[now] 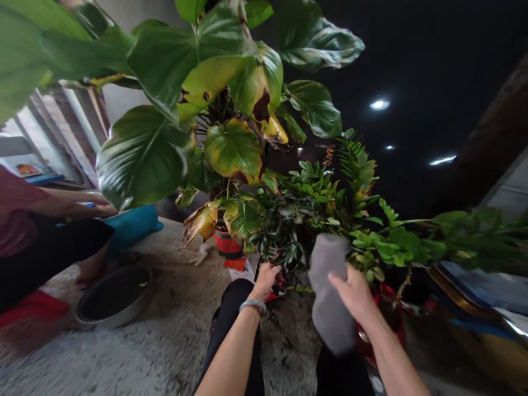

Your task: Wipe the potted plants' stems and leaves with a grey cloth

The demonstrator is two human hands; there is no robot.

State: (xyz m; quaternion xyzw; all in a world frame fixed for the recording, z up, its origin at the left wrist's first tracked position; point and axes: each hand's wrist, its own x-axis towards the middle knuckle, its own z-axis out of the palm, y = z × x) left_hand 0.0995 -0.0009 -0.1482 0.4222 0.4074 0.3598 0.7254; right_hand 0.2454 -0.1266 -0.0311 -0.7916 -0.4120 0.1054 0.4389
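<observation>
My right hand (353, 289) grips a soft grey cloth (332, 324), blurred by motion, which hangs above my right knee. My left hand (267, 279), with a pale bangle on the wrist, reaches to the base of a small dark-leaved plant (284, 231). Its fingers are curled in; leaves hide what they hold. Just below them shows part of a red pot (275, 296). A tall plant (233, 148) with broad green leaves, some yellowed and browned at the edges, rises in front in a red and green pot (227, 243).
On the left a person (25, 220) sits near a round metal basin (113, 297) and a teal object (134, 223). Leafy branches (391, 242) spread right above another red pot (388, 319). Stacked items (474, 291) stand at far right. A dark glossy surface (412, 99) reflects lights behind.
</observation>
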